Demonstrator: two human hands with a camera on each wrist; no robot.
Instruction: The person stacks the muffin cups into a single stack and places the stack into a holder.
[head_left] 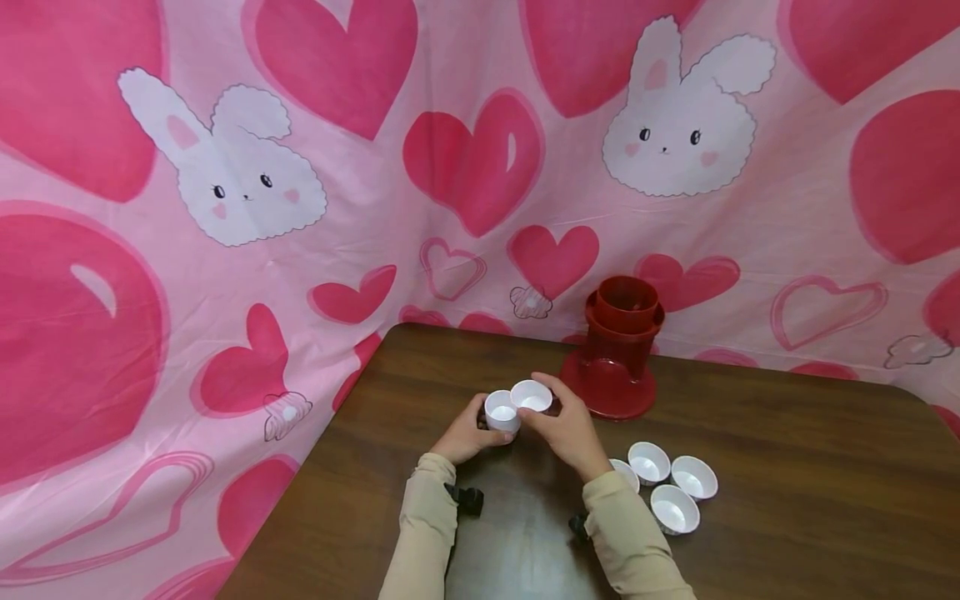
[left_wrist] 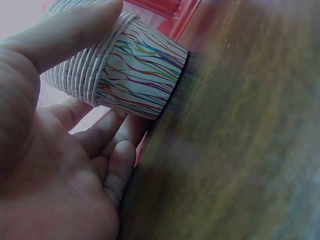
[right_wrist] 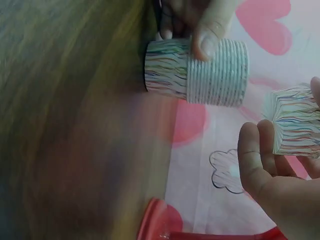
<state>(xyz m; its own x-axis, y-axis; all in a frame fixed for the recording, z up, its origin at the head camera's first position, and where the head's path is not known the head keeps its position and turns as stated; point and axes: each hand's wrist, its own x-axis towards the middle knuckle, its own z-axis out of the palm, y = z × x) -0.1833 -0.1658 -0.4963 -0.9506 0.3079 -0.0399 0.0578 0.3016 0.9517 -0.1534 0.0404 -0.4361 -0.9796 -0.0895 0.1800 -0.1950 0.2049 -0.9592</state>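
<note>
My left hand (head_left: 463, 435) grips a stack of nested paper baking cups (head_left: 502, 423), white inside with wavy coloured lines on the outside. Its thumb lies across the stacked rims in the left wrist view, and the stack's base (left_wrist: 145, 72) is right at the wooden table. Close beside it, my right hand (head_left: 567, 427) holds a single paper baking cup (head_left: 531, 395) between thumb and fingers. This cup is raised slightly higher than the stack and its edge overlaps it in the head view. In the right wrist view the single cup (right_wrist: 299, 122) and the stack (right_wrist: 217, 72) stand apart.
Several loose baking cups (head_left: 674, 510) sit mouth up on the table (head_left: 810, 475), right of my right forearm. Behind my right hand stands a red plastic holder (head_left: 617, 358) with a round base and cylindrical top. A pink heart-patterned cloth (head_left: 360, 208) hangs behind the table.
</note>
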